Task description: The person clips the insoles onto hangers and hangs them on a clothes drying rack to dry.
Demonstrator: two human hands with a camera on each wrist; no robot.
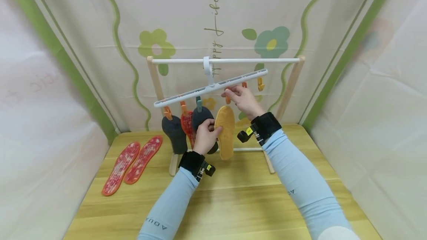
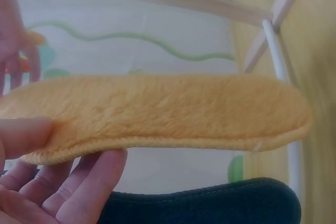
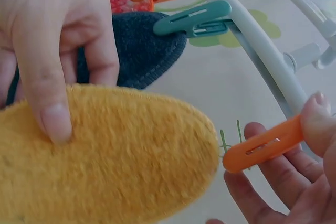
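My left hand (image 1: 206,136) pinches a fuzzy yellow insole (image 1: 226,132) by its side edge, thumb on the front face and fingers behind. The insole hangs upright, its rounded end upward. Just above it, my right hand (image 1: 245,101) grips an orange clip (image 3: 265,145) between thumb and fingers. In the right wrist view the clip's tip is right by the insole's rounded end; I cannot tell whether they touch. The clip is under the white hanger (image 1: 210,89), which tilts with its right end higher. Beside my left hand, a teal clip (image 3: 194,19) holds a dark insole (image 3: 144,45).
Orange clips on the hanger's left hold another dark insole (image 1: 174,134) and a red patterned insole (image 1: 188,125). A yellow clip (image 1: 260,84) hangs at the right end. The hanger hooks over a rack's white bar (image 1: 267,60). Two red insoles (image 1: 121,169) lie on the wooden table (image 1: 233,203).
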